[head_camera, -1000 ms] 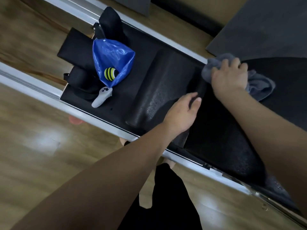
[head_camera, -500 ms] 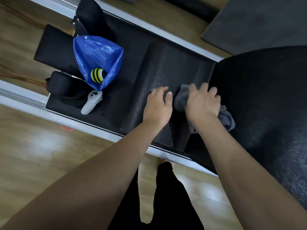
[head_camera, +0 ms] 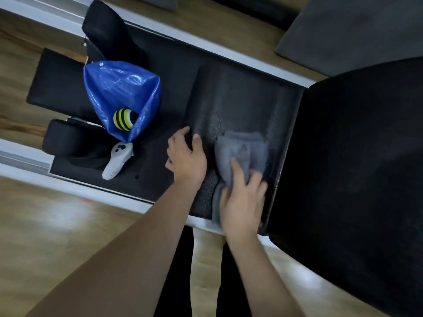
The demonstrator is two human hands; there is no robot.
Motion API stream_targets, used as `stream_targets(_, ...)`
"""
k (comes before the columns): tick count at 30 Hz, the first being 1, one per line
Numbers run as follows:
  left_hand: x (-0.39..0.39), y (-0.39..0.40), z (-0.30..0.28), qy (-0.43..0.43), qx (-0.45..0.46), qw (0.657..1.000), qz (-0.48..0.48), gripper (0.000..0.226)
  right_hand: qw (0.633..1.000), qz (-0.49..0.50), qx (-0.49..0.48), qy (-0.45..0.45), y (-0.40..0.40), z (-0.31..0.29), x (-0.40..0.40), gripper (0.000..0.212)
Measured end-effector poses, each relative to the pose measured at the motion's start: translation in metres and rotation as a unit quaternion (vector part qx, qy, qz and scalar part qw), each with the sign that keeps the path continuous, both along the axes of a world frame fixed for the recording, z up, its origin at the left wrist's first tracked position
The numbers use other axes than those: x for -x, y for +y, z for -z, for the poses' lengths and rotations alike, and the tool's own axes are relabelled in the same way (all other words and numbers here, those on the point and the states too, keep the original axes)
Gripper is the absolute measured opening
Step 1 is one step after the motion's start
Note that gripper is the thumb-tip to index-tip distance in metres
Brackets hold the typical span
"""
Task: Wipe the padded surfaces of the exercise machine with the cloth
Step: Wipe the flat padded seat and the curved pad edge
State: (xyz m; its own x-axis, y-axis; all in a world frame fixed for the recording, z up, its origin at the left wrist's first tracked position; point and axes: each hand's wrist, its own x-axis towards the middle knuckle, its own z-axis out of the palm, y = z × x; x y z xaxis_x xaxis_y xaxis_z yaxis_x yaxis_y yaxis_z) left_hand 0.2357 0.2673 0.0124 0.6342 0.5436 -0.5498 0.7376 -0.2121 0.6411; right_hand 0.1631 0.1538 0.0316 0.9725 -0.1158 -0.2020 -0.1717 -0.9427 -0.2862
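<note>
**Wiping down the ridged pad, both hands on it**

So here's where we're at. Our right hand point(head_camera: 243, 202) is pressing the grey cloth point(head_camera: 241, 154) flat onto the ridged black pad point(head_camera: 238, 104) of the exercise machine point(head_camera: 183, 72), fingers mostly straight and laid over the cloth's near end. It's a bit motion-blurred, so we can't tell if the thumb is tucking any fabric. The cloth is bunched up and runs from under our palm out toward 12 o'clock, sitting at the near end of that pad, close to the metal rail point(head_camera: 201, 223).

Our left hand point(head_camera: 186, 156) is just at 9 o'clock of the cloth, fingers curled over the left edge of the same pad and gripping it.

Over at 3 o'clock there's the big flat black cushion point(head_camera: 357, 170), butting right up against the ridged pad. Out at 9 to 10 o'clock from our hands, a shiny blue bag point(head_camera: 119, 92) sits on the machine with a yellow-and-black striped ball point(head_camera: 122, 119) showing in its mouth, and a white controller point(head_camera: 117, 161) lies just below the bag. Wooden floor point(head_camera: 57, 236) underneath it all.
</note>
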Motion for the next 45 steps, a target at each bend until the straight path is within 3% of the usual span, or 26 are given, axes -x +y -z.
stream_targets(4,-0.001,-0.002,0.003,-0.006,-0.015,1.000,-0.011,0.035,0.999,-0.003,-0.035,-0.009,-0.003,0.008,0.019,0.067)
stream_targets(8,0.001,-0.004,0.006,-0.009,-0.031,0.999,-0.008,0.034,0.996,0.054,-0.008,-0.070,-0.010,0.017,-0.071,0.055)
stream_targets(14,0.000,0.001,0.005,-0.002,0.005,1.000,-0.030,0.032,0.989,0.136,0.043,-0.030,-0.027,0.015,-0.195,0.054)
stream_targets(17,0.000,0.004,0.002,-0.004,0.029,0.999,-0.030,0.031,0.989,0.128,0.074,-0.027,-0.020,0.012,-0.168,0.056)
stream_targets(21,-0.001,0.007,0.000,0.000,0.038,0.999,-0.033,0.030,0.987,0.112,0.111,0.004,-0.011,0.009,-0.054,0.057)
stream_targets(24,-0.002,0.006,0.000,0.003,0.031,0.999,-0.033,0.030,0.990,0.115,0.083,0.021,0.002,0.007,0.013,0.065)
stream_targets(27,-0.001,0.007,0.000,-0.006,0.038,0.999,-0.036,0.030,0.990,0.138,0.035,-0.016,0.007,0.008,-0.001,0.058)
stream_targets(30,0.000,0.007,-0.002,-0.013,0.057,0.997,-0.044,0.030,0.988,0.143,0.034,-0.040,0.008,0.009,-0.068,0.057)
stream_targets(33,0.002,0.006,-0.004,-0.012,0.074,0.996,-0.046,0.032,0.988,0.129,0.070,-0.052,0.008,0.013,-0.143,0.056)
stream_targets(36,0.000,0.007,-0.006,-0.014,0.085,0.995,-0.057,0.039,0.990,0.080,0.096,-0.061,0.024,0.015,-0.170,0.054)
stream_targets(39,-0.003,0.014,0.001,-0.010,0.135,0.987,-0.083,0.052,0.993,-0.008,0.106,-0.058,0.040,0.014,-0.133,0.055)
stream_targets(42,-0.005,0.023,0.004,-0.031,0.249,0.951,-0.181,0.071,0.989,-0.095,0.085,-0.075,0.052,0.011,-0.064,0.056)
stream_targets(45,-0.004,0.030,0.005,-0.059,0.304,0.919,-0.246,0.062,0.986,-0.149,0.063,-0.035,0.052,0.008,-0.004,0.060)
